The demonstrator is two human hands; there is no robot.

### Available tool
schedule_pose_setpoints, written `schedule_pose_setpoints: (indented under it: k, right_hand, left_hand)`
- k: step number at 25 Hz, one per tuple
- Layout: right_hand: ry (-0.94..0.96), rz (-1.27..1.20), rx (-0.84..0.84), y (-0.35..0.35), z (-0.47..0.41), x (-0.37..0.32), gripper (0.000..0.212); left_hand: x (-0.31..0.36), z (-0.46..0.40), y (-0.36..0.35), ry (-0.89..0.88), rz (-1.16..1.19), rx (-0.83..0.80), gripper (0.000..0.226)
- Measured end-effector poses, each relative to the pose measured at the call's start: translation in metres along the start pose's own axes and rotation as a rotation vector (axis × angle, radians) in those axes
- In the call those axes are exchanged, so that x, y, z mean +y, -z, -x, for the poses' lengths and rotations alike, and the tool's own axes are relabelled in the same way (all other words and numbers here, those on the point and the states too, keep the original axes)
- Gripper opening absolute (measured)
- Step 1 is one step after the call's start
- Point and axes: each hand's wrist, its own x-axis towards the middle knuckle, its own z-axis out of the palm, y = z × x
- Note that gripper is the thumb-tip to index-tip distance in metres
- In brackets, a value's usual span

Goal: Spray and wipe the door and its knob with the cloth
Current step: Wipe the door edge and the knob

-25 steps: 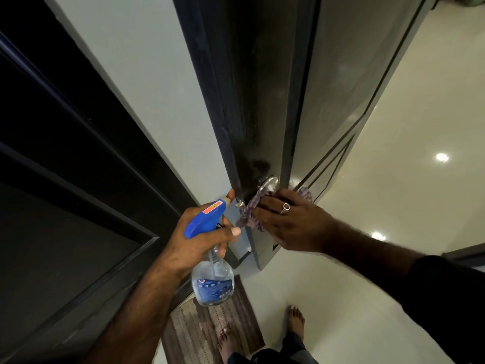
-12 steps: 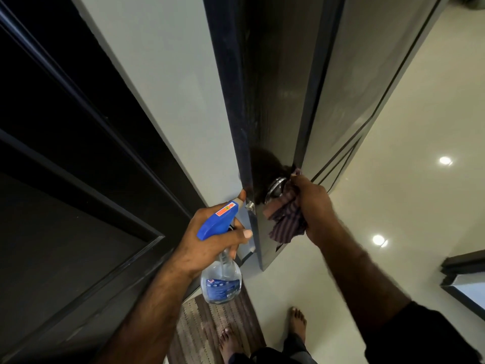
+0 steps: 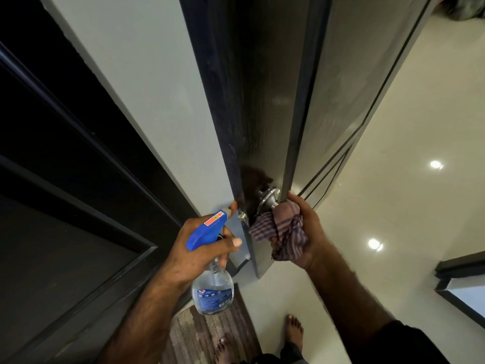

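Observation:
A dark glossy door [image 3: 267, 106] stands ajar, seen edge-on from above. Its silver knob [image 3: 268, 199] sticks out just above my right hand [image 3: 308, 232]. That hand grips a bunched striped brown and purple cloth [image 3: 282, 231] held against the knob's end. My left hand [image 3: 199, 248] grips a clear spray bottle [image 3: 212, 290] by its blue trigger head [image 3: 206, 229], nozzle pointing at the door's edge near the latch. The knob's end is hidden by the cloth.
A pale wall [image 3: 147, 106] and a dark panelled frame [image 3: 65, 193] lie to the left. A woven mat [image 3: 207, 337] lies at the door's foot beside my bare feet [image 3: 294, 328]. Glossy cream floor [image 3: 406, 193] spreads to the right, with a dark frame [image 3: 462, 279] at the right edge.
My right hand went from lying flat over the knob with the cloth to gripping the bunched cloth below the knob. The left hand with the bottle stayed beside the door edge.

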Motion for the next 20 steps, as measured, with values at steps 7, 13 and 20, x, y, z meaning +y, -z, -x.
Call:
schedule_pose_setpoints:
  k: [7, 13, 20]
  right_hand:
    - [0.768, 1.417, 0.078, 0.003, 0.035, -0.002, 0.053]
    - [1.042, 1.928, -0.185, 0.039, 0.039, -0.045, 0.042]
    - [0.829, 1.417, -0.110, 0.059, 0.013, -0.048, 0.013]
  left_hand:
    - [-0.002, -0.002, 0.004, -0.020, -0.007, -0.007, 0.033]
    - [-0.003, -0.004, 0.005, -0.011, -0.008, -0.023, 0.036]
    - [0.001, -0.002, 0.002, 0.022, 0.026, -0.003, 0.037]
